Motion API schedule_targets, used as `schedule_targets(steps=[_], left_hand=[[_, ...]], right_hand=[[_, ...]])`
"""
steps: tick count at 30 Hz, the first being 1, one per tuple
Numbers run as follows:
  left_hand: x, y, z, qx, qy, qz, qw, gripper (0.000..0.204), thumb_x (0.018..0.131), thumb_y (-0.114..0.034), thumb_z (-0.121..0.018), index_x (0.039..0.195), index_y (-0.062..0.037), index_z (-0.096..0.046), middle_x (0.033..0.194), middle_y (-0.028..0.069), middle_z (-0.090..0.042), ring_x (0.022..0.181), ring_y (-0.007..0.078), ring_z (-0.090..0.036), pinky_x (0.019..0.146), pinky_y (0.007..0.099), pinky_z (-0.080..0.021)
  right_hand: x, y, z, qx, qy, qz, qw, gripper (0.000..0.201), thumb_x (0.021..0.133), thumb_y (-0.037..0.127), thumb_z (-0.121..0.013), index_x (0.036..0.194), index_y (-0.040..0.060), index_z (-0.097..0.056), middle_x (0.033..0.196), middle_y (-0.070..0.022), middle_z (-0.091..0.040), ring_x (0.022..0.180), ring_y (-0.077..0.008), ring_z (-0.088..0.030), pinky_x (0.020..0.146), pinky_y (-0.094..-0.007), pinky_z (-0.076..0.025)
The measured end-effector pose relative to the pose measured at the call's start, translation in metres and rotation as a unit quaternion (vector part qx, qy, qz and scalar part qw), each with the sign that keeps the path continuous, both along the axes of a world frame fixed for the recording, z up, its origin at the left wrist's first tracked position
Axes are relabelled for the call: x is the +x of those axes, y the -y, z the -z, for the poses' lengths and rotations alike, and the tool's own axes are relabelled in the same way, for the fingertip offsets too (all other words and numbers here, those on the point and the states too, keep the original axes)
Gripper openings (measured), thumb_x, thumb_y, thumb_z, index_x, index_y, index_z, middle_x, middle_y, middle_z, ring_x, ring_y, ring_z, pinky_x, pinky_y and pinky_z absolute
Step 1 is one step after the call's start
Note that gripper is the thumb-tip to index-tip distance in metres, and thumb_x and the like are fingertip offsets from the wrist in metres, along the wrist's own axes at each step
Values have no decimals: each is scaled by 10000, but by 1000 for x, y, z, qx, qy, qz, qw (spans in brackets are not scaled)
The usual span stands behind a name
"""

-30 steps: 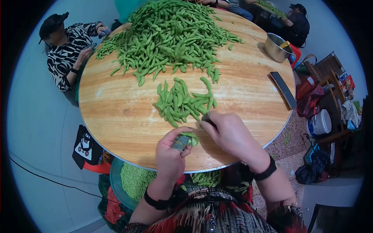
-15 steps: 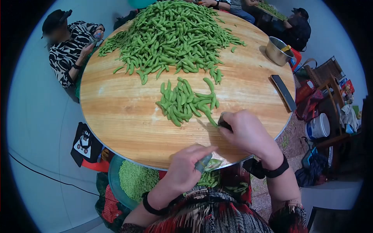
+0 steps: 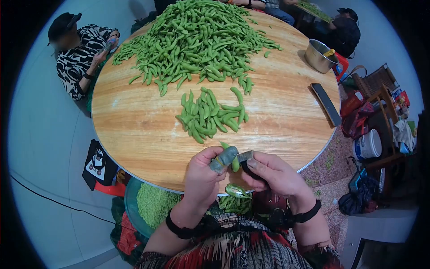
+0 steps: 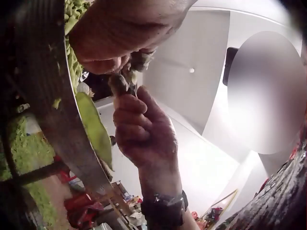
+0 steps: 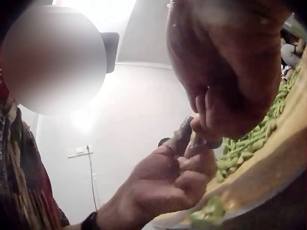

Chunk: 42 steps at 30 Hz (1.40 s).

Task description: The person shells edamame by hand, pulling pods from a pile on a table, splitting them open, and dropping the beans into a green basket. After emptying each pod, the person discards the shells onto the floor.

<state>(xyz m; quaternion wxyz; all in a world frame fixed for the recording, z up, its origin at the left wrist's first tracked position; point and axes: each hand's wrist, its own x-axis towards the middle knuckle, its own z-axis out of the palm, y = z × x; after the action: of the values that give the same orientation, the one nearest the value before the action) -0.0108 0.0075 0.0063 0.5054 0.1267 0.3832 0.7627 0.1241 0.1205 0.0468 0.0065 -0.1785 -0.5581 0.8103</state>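
Over the near part of the table, my left hand (image 3: 201, 175) and right hand (image 3: 280, 175) meet at a green edamame pod (image 3: 235, 164), pinching it between them. A grey-green cover (image 3: 225, 158) banded in yellow wraps my left thumb. Dark covering (image 3: 245, 157) shows on my right fingers beside the pod. Just below the hands is a split, pale-lined pod shell (image 3: 237, 191) at the table rim, also seen as a green shell (image 4: 95, 127) in the left wrist view. A small group of pods (image 3: 208, 112) lies beyond my hands.
A large heap of pods (image 3: 192, 45) covers the table's (image 3: 134, 121) far side. A metal pot (image 3: 320, 56) and a black phone-like slab (image 3: 326, 105) are at the right. Below the left edge is a basin (image 3: 131, 208) of shelled beans. Another person (image 3: 83, 54) sits at the left.
My right hand has drawn a pod from the small group back toward my left hand. My left hand has turned and risen to meet it, and the split shell has left its hold.
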Motion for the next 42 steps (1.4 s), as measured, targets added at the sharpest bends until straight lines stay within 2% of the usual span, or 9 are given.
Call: schedule_targets(steps=[9,16,19,24,31,34,36,40,42], left_hand=[[14,-3,4,-37,-167,-71,983,58,786,3,-582,839,-18,-595,760,4,-569,633,58,-497,547,180,-365],[6,-5,-5,27,-5,64,998,77,768,10,-616,819,-39,-584,751,-14,-543,685,38,-493,578,190,-390],[12,-10,-1,-58,-293,-16,954,116,790,-36,-652,868,-16,-569,796,-9,-561,714,39,-490,630,184,-399],[12,-13,2,-111,-392,-72,911,214,789,-29,-656,991,-1,-592,824,-19,-566,733,41,-494,654,185,-411],[9,-10,12,-23,-14,-18,999,366,813,4,-589,1175,-14,-541,892,-2,-561,774,47,-518,654,194,-434],[12,-12,6,-108,-182,-32,977,438,796,56,-538,1228,-4,-494,907,51,-579,795,145,-571,676,259,-458],[13,-16,9,-127,-554,-82,819,529,764,127,-491,1269,-29,-474,938,48,-562,786,114,-544,686,217,-450],[13,-15,2,-115,-617,-70,775,504,783,121,-473,1272,1,-452,942,83,-570,802,137,-547,731,244,-459],[6,-14,10,-50,-558,-26,828,504,789,115,-449,1272,-27,-473,974,72,-587,788,103,-541,690,224,-450]], right_hand=[[1,11,9,51,24,31,998,235,954,169,-427,763,52,-497,623,40,-469,518,-35,-386,463,-182,-310],[-2,11,18,94,4,75,993,184,917,120,-473,759,30,-502,604,7,-498,498,-69,-441,456,-225,-338],[-5,11,27,396,1,132,909,167,880,96,-518,750,-6,-496,584,-56,-506,525,-106,-485,487,-271,-386],[-14,2,30,372,31,151,915,148,848,82,-559,762,-30,-515,581,-94,-500,561,-100,-467,526,-276,-407],[-20,5,38,398,17,179,900,161,856,120,-577,784,-21,-547,602,-114,-549,543,-123,-503,520,-286,-415],[-21,0,27,473,15,151,868,183,855,155,-597,808,-19,-567,624,-135,-591,543,-178,-572,518,-307,-435],[-25,-5,17,410,9,206,888,180,850,157,-605,839,-22,-584,633,-135,-595,557,-169,-575,532,-293,-443],[-24,-20,33,340,-39,140,929,166,841,139,-610,851,-23,-575,664,-143,-597,576,-191,-582,545,-289,-447],[-21,-20,27,402,-35,124,907,158,837,130,-610,861,-21,-572,661,-149,-589,577,-208,-581,545,-289,-444]])
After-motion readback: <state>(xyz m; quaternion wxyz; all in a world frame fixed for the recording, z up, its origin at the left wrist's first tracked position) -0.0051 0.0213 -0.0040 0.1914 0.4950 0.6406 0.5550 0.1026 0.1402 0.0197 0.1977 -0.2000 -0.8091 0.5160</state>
